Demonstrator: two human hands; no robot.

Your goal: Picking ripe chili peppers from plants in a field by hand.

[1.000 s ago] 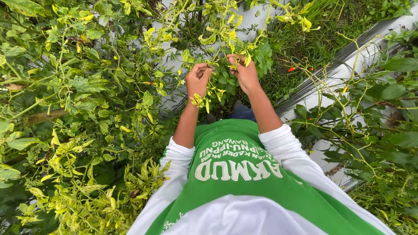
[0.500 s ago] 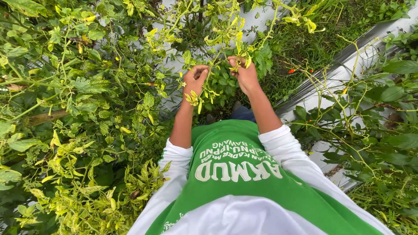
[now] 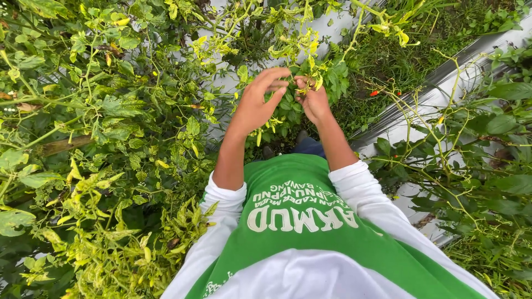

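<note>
1. Leafy sprig (image 3: pixel 299 75) hangs straight ahead of you, between both hands.
2. Your left hand (image 3: pixel 256 102): fingers loosely curled, touching the leaves, nothing gripped.
3. Your right hand (image 3: pixel 312 99): pinching the sprig.

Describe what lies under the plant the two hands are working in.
Below the leafy plant, silver-grey ground sheeting shows through gaps. Foliage covers the stem base and soil. The left hand and right hand hide whatever their fingers pinch.
</note>
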